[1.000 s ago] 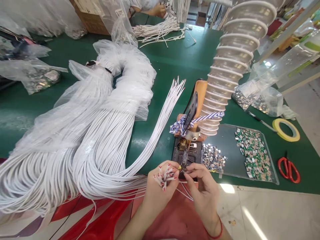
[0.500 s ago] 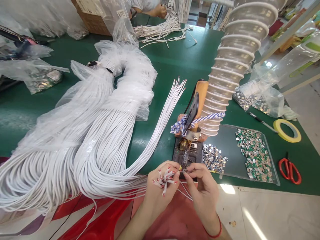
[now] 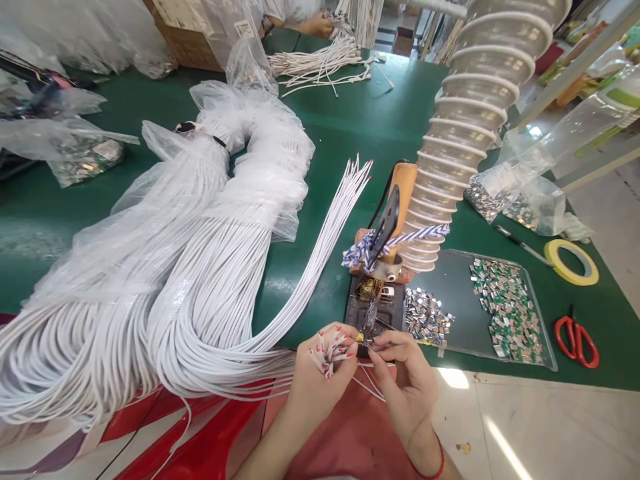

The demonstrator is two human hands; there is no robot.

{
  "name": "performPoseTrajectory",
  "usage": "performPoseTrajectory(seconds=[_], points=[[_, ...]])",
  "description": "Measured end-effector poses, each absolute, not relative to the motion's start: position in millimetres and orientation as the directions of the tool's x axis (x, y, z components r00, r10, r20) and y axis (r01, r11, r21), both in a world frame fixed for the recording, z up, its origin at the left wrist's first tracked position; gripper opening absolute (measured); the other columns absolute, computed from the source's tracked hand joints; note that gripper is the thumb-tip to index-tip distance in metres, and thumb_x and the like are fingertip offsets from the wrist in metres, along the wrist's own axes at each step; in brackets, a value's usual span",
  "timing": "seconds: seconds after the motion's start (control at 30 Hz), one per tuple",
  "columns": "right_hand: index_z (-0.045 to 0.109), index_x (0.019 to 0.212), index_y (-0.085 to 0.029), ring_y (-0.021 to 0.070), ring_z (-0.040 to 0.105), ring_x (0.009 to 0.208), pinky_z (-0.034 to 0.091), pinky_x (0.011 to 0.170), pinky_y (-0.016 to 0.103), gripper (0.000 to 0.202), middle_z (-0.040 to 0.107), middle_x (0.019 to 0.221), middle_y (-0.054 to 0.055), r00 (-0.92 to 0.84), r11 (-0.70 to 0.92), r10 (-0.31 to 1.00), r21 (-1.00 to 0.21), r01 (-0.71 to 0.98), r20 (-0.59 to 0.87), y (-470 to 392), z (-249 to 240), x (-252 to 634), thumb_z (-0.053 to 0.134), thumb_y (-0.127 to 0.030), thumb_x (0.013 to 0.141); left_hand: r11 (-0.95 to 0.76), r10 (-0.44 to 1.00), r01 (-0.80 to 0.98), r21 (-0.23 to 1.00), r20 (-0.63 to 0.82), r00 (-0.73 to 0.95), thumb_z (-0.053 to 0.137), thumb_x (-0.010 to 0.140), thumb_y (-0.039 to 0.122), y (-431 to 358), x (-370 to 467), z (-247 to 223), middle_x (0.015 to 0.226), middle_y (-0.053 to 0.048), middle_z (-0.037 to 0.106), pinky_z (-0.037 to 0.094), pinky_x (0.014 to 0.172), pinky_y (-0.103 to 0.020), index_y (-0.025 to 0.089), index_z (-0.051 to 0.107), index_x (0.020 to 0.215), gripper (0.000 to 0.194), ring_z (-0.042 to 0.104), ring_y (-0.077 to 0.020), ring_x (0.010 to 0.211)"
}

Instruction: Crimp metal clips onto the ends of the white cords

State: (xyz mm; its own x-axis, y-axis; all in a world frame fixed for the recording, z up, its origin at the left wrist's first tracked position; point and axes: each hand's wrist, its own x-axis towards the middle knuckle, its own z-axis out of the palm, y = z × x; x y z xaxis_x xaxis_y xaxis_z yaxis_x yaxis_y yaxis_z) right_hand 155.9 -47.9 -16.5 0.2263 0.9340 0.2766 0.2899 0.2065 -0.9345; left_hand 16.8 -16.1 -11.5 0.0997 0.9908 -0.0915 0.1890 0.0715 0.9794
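My left hand (image 3: 315, 380) grips a small bunch of white cable ends (image 3: 327, 348) whose stripped tips show red. My right hand (image 3: 407, 383) pinches a tiny piece at one cable tip, right against the left thumb. Both hands meet at the front edge of a small dark jig (image 3: 375, 303) on the green table. The held cables run left into a fanned row of white cables (image 3: 320, 247) and a big bagged bundle (image 3: 200, 253).
A ribbed clear hose (image 3: 475, 107) hangs over the jig. A dark tray (image 3: 455, 293) holds small metal and green parts. Yellow tape roll (image 3: 571, 261) and red scissors (image 3: 577, 340) lie at right. Another person's hands (image 3: 315, 23) work with cables at the far end.
Both hands stay together at the jig; the fingers shift only slightly around the cable tip. The view wobbles a little.
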Motion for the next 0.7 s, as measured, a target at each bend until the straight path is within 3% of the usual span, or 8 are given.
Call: performPoseTrajectory(seconds=[0.27, 0.7], points=[[0.067, 0.082, -0.022, 0.0194, 0.069, 0.085, 0.059, 0.073, 0.032, 0.013, 0.072, 0.09, 0.005, 0.218, 0.205, 0.939, -0.941, 0.27, 0.267, -45, -11, 158, 0.068, -0.01, 0.086, 0.09, 0.99, 0.181, 0.979, -0.108, 0.094, 0.055, 0.079, 0.015, -11, 18, -1, 0.073, -0.001, 0.068, 0.054, 0.064, -0.023, 0.02, 0.057, 0.065, 0.015, 0.064, -0.0151, 0.066], [0.065, 0.081, -0.023, 0.018, 0.068, 0.087, 0.058, 0.073, 0.029, 0.017, 0.069, 0.094, 0.006, 0.132, 0.147, 0.976, -0.971, 0.191, 0.174, -38, -12, 166, 0.068, -0.007, 0.085, 0.131, 0.978, 0.158, 0.979, -0.154, 0.144, 0.056, 0.077, 0.016, -3, 15, 3, 0.073, -0.002, 0.069, 0.055, 0.066, -0.025, 0.02, 0.056, 0.064, 0.013, 0.066, -0.0167, 0.069]])
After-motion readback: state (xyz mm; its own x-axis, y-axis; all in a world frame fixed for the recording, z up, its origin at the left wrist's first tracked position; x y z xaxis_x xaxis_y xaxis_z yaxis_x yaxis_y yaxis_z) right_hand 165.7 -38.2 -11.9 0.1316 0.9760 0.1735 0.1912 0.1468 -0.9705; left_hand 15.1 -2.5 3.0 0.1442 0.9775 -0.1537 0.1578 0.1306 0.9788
